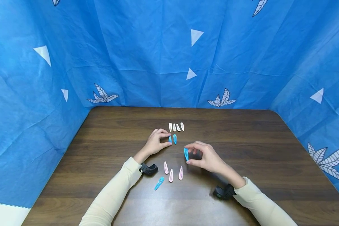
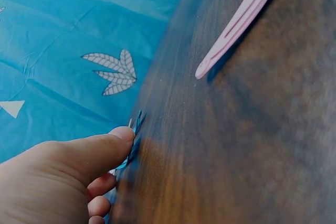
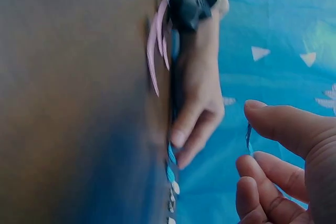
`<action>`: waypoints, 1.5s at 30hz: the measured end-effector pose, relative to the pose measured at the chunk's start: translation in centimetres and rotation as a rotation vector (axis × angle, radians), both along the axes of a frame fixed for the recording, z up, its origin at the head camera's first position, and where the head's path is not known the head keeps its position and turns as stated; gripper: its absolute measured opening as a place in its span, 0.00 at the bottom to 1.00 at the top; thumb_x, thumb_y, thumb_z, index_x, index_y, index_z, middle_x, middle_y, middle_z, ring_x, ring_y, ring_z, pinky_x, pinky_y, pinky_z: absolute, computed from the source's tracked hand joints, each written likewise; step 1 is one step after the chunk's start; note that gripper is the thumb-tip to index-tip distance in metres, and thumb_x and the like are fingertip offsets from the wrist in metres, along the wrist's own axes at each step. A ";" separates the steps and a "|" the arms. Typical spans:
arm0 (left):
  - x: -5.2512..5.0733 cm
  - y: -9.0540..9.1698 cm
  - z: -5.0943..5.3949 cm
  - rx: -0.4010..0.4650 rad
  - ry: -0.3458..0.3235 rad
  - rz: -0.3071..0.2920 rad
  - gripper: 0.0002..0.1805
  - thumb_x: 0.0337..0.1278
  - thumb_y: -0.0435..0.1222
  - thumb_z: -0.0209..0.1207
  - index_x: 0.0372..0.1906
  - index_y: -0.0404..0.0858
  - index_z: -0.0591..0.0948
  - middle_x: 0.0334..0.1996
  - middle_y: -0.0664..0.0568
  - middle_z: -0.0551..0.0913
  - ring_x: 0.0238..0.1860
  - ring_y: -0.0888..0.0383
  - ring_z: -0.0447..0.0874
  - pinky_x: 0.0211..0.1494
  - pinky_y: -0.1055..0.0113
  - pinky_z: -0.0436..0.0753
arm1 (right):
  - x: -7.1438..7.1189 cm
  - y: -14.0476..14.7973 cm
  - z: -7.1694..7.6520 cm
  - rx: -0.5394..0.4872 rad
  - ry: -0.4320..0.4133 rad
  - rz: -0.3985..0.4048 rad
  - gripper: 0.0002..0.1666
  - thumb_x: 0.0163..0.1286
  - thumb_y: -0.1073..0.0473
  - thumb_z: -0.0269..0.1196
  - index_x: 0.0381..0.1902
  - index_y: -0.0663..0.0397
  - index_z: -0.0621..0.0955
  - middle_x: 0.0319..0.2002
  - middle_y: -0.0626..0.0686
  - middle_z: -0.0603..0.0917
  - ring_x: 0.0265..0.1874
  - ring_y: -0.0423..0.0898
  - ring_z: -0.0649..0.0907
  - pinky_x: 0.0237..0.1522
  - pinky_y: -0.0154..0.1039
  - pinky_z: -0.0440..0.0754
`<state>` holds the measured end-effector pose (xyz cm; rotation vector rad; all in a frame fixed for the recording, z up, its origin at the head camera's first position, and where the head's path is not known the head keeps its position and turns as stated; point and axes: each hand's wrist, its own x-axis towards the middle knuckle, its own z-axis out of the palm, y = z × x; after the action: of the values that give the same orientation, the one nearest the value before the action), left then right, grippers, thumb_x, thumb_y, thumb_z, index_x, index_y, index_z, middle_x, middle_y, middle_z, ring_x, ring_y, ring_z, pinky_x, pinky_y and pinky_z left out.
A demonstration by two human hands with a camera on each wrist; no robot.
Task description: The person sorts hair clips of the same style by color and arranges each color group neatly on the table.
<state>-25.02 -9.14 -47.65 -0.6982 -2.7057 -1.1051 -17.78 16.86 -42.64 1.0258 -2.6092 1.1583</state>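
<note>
My left hand (image 1: 155, 142) pinches a blue hair clip (image 1: 170, 140) at its two ends, down at the table, with another blue clip (image 1: 175, 139) standing just to its right. Between thumb and fingertips, my right hand (image 1: 207, 156) holds a blue clip (image 1: 186, 154) above the table. The left wrist view has my left hand (image 2: 68, 171) with its thumb on a clip at the surface. In the right wrist view, my right hand (image 3: 294, 156) pinches its clip (image 3: 248, 136), seen nearly edge-on.
Several white clips (image 1: 178, 127) form a row behind the blue ones. Nearer me lie a pink clip (image 1: 166, 168), a second (image 1: 170, 175) and a third (image 1: 180, 173), plus a slanted blue clip (image 1: 159, 183). A blue curtain (image 1: 147, 88) surrounds the table's back and sides.
</note>
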 end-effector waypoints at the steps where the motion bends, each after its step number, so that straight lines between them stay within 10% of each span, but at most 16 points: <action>1: 0.0 0.0 0.0 0.000 -0.002 0.000 0.24 0.49 0.39 0.72 0.53 0.37 0.84 0.48 0.51 0.82 0.52 0.52 0.74 0.57 0.54 0.73 | -0.5 0.0 0.1 -0.012 0.006 -0.012 0.28 0.50 0.58 0.77 0.51 0.55 0.83 0.35 0.48 0.84 0.32 0.42 0.78 0.29 0.35 0.75; 20: 0.1 0.2 0.2 0.000 0.005 0.001 0.24 0.49 0.39 0.72 0.53 0.36 0.84 0.48 0.50 0.82 0.52 0.51 0.75 0.58 0.53 0.73 | -7.6 -1.7 -2.1 -0.031 -0.121 -0.148 0.27 0.51 0.62 0.76 0.51 0.59 0.83 0.35 0.52 0.85 0.32 0.44 0.79 0.35 0.36 0.76; 45: 0.1 0.1 0.0 0.015 0.024 -0.002 0.23 0.48 0.38 0.72 0.52 0.36 0.85 0.47 0.50 0.83 0.51 0.51 0.75 0.56 0.54 0.74 | -8.9 -2.7 -3.5 0.012 -0.202 -0.144 0.27 0.52 0.61 0.75 0.51 0.60 0.84 0.35 0.54 0.84 0.29 0.42 0.75 0.33 0.34 0.72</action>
<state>-24.96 -9.03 -47.66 -0.7071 -2.6751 -1.1086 -26.65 14.21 -46.11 0.7426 -2.7914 1.2725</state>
